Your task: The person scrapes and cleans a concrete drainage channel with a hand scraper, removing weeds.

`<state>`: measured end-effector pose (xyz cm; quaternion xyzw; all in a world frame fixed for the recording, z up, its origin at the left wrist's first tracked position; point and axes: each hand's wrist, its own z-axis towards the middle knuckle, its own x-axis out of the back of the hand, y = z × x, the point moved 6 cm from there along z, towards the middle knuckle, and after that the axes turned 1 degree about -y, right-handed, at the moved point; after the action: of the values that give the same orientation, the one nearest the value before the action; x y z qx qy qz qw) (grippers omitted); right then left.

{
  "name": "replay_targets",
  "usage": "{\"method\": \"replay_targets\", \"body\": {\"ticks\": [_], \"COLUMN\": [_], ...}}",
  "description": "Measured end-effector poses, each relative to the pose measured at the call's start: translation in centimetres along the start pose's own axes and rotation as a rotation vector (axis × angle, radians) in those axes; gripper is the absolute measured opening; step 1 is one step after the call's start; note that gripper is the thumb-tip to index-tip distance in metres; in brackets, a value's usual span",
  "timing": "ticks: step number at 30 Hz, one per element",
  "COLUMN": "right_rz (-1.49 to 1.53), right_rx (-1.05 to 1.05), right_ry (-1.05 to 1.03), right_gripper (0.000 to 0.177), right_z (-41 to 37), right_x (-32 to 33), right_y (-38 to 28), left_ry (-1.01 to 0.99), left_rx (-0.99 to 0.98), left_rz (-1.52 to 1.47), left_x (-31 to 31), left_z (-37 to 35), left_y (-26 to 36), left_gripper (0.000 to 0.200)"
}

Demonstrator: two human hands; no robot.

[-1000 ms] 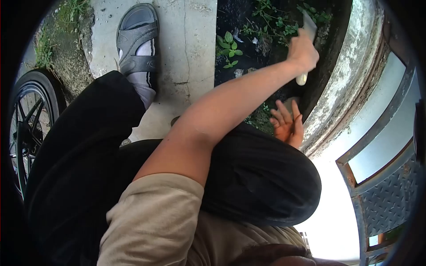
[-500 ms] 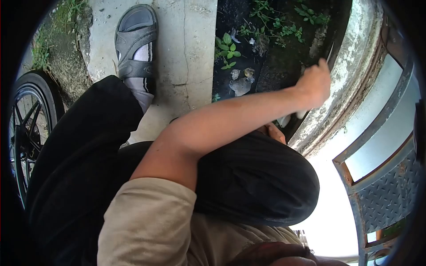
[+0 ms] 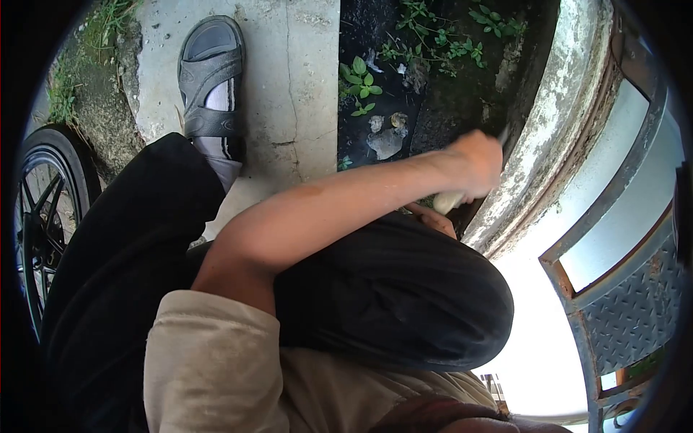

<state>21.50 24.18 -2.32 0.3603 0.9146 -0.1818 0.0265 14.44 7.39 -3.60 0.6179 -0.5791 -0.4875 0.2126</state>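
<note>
My left hand (image 3: 479, 164) is closed in a fist in front of the pale, weathered curved wall (image 3: 552, 137). It grips a tool with a pale handle (image 3: 449, 201), whose rounded end sticks out below the fist. A thin light tip shows faintly past the far side of the fist, but motion blur hides its shape. Under my left forearm, part of my right hand (image 3: 437, 222) shows beside my bent knee (image 3: 462, 303). The forearm and knee cover most of that hand, so I cannot see what it holds, if anything.
Small green plants (image 3: 361, 78) and pale debris (image 3: 387, 143) lie in the dark strip before the wall. My sandalled foot (image 3: 211, 76) rests on a cracked concrete slab (image 3: 303, 79). A spoked wheel (image 3: 54, 195) stands at left, a metal gate (image 3: 628, 325) at right.
My left fist has moved left and slightly toward my body with the tool, away from the wall's face. More of the pale handle shows now. The whole view has shifted slightly.
</note>
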Motion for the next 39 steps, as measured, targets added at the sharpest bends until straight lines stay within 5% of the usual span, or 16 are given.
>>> {"method": "replay_targets", "body": {"ticks": [3, 4, 8, 10, 11, 14, 18, 19, 22, 26, 27, 28, 31, 34, 39], "right_rz": [0.011, 0.012, 0.019, 0.022, 0.031, 0.05, 0.029, 0.032, -0.001, 0.06, 0.088, 0.09, 0.098, 0.045, 0.065], "right_rx": [-0.007, -0.008, -0.016, -0.012, -0.011, -0.067, -0.08, -0.077, -0.062, -0.058, -0.054, -0.053, -0.08, -0.05, -0.043], "right_ry": [-0.008, -0.016, -0.039, -0.04, -0.042, -0.011, 0.03, 0.029, 0.003, 0.004, -0.002, -0.002, -0.02, -0.031, -0.013], "right_gripper": [0.048, 0.048, 0.047, 0.047, 0.047, 0.047, 0.046, 0.046, 0.046, 0.045, 0.045, 0.045, 0.045, 0.045, 0.044], "right_z": [0.0, 0.1, 0.2, 0.1, 0.1, 0.2, 0.1, 0.3, 0.2, 0.1, 0.0, -0.1, 0.3, 0.2, 0.5], "right_x": [0.1, 0.0, 0.0, 0.0, -0.2, -0.4, -0.3, -0.1, 0.0, -0.2, -0.4, -0.3, 0.1, 0.0, 0.3], "right_y": [0.2, 0.1, 0.1, -0.1, -0.3, -0.1, 0.0, 0.0, 0.3, 0.3, 0.3, 0.5, 0.6, 0.2, 0.9], "left_ry": [0.795, 0.797, -0.063, 0.331, 0.539, 0.261, 0.13, 0.337, 0.365, 0.396, 0.735, 0.734, 0.11, 0.345, 0.183], "left_rx": [-0.236, -0.233, -0.201, -0.013, -0.153, -0.218, -0.225, -0.205, -0.263, -0.134, -0.28, -0.28, -0.139, -0.049, -0.268], "left_rz": [-0.054, -0.056, 0.095, -0.324, -0.215, -0.408, -0.624, -0.563, -0.207, -0.33, -0.218, -0.216, -0.125, -0.372, -0.57], "left_x": [4.9, 4.2, 0.5, 3.8, 5.4, 4.8, 4.8, 5.2, 4.2, 7.7, 8.4, 8.0, 5.9, 7.6, 4.8], "left_z": [0.5, 0.3, -0.4, -1.0, -0.4, -1.2, 0.9, 0.1, -0.2, -1.9, -0.4, -0.9, -1.5, -1.4, 2.7], "left_y": [-0.5, -0.3, 1.1, -0.5, -0.7, 0.4, -2.6, -2.2, -0.2, 0.5, -0.5, -0.3, 1.0, -1.4, -6.3], "left_gripper": [0.032, 0.032, 0.022, 0.021, 0.016, 0.022, 0.021, 0.017, 0.016, 0.014, 0.014, 0.014, 0.024, 0.026, 0.033]}}
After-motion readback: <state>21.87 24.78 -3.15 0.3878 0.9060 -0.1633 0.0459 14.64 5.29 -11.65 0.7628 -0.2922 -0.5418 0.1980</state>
